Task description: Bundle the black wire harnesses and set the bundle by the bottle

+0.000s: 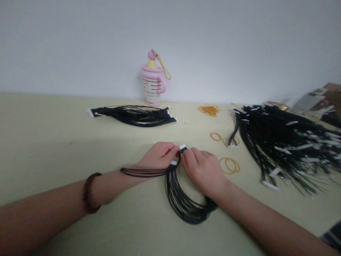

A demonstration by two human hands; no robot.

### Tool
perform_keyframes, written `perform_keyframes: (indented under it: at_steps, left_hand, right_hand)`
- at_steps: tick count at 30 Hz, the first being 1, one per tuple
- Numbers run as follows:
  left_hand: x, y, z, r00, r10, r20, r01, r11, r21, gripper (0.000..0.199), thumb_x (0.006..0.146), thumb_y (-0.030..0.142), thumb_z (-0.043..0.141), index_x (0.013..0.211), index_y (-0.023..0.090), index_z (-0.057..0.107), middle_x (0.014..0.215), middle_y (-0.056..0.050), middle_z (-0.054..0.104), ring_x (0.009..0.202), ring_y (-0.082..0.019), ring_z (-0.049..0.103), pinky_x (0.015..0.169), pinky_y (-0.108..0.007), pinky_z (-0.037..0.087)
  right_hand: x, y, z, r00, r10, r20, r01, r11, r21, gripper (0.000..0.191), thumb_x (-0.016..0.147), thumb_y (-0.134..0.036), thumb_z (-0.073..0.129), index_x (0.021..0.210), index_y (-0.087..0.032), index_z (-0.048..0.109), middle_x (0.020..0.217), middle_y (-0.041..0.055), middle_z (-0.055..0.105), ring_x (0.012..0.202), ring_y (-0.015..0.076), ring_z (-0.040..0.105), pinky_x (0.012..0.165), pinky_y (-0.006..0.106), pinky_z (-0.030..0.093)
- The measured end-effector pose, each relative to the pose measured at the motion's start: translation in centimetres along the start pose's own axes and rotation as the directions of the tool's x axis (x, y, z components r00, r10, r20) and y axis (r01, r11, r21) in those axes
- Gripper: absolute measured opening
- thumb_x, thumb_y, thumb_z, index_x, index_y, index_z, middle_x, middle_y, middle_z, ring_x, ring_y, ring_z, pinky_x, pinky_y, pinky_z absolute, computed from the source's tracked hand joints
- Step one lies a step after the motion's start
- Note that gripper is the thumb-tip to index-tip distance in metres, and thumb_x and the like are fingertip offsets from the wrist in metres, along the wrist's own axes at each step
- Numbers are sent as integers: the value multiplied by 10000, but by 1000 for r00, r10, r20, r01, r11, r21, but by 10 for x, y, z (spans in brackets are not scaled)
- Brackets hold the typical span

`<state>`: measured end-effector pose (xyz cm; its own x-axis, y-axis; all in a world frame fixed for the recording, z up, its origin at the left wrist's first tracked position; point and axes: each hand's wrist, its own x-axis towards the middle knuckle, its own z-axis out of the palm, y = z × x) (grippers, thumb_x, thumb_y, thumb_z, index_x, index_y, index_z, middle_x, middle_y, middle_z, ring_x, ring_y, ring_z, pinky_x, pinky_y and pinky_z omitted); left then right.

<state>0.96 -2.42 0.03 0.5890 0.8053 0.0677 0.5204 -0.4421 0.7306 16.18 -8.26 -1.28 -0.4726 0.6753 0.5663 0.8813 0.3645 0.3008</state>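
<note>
Both hands meet at the middle of the table on a bundle of thin black cables (pixel 186 202) with white connectors (pixel 182 147). My left hand (pixel 157 156) pinches the bundle close to its white connector ends, and some strands stretch back over the left wrist. My right hand (pixel 204 170) is closed around the cables just right of that connector. Below the hands the rest of the bundle hangs in a curved loop that passes under the right hand. The fingertips partly hide the connector end.
Another black cable bundle (pixel 135 115) lies at the back left, before a pink-and-white cup (pixel 153 83). Yellow rubber bands (pixel 210 110) form a small pile, with several loose ones (pixel 229 165) nearer. A large heap of black cables (pixel 282 138) covers the right side.
</note>
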Motion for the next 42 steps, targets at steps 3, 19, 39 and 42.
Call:
perform_keyframes:
  at_steps: [3,19,39,42]
  left_hand:
    - [0,-1,0,1000,0,0,0,1000,9,339,844,332,340,620,142,509,579,-8,492,574,-125,448,554,-235,328]
    - [-2,-3,0,998,51,37,-49,998,-50,339,841,364,349,608,153,477,580,7,466,577,-120,433,553,-228,335]
    - [-12,-4,5,922,193,-335,-41,910,412,291,899,289,264,902,147,518,802,-82,565,760,-188,535,693,-303,428]
    - [-17,1,10,923,305,-233,-137,830,541,196,851,227,384,861,165,570,932,-97,590,922,-210,528,828,-325,423]
  right_hand:
    - [0,0,0,1000,6,8,-6,1000,2,160,858,-140,470,704,-172,498,584,14,551,486,153,536,486,284,286]
    - [-2,0,11,999,35,32,-39,991,128,159,894,-149,416,784,-160,530,664,32,574,555,150,536,511,268,347]
    - [8,68,32,847,441,297,-433,249,866,156,796,-211,592,897,-107,651,833,58,691,745,134,631,699,258,497]
    - [2,98,36,730,601,327,-488,124,864,191,840,-256,585,959,-108,605,871,40,650,734,127,620,675,293,518]
